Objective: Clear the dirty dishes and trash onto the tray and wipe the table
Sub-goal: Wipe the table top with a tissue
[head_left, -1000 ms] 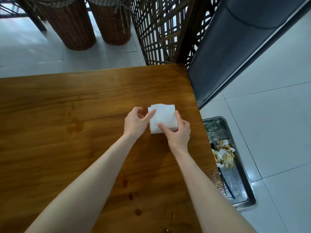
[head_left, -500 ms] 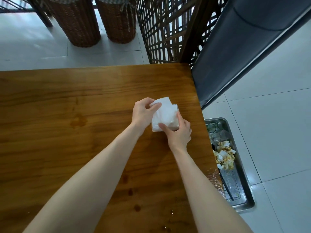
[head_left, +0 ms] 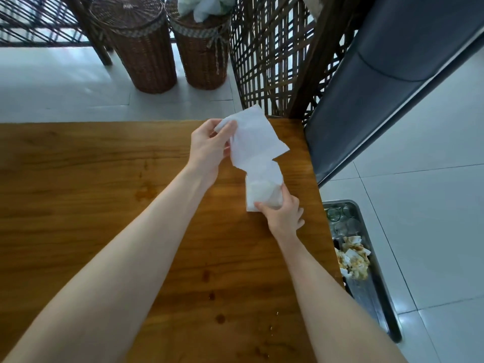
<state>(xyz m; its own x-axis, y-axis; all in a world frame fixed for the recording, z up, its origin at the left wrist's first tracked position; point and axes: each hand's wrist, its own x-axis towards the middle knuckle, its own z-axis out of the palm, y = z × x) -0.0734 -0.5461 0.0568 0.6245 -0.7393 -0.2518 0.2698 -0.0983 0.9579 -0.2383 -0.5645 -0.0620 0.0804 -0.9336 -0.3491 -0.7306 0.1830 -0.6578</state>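
My left hand pinches one white tissue and holds it raised above the far right part of the wooden table. The tissue's lower end still joins the white tissue pack lying on the table. My right hand grips the near end of that pack and holds it down. Brown stains and small drops mark the tabletop. On the floor to the right lies a metal tray with crumpled dirty napkins, glassware and dark utensils.
Two wicker baskets stand on the tiled floor beyond the table. A dark lattice screen rises at the table's far right corner. A grey padded bench runs along the right side.
My left hand has pulled a tissue up and away from the pack, which lay under both hands before. My right hand still holds the pack down. The view has tilted up.
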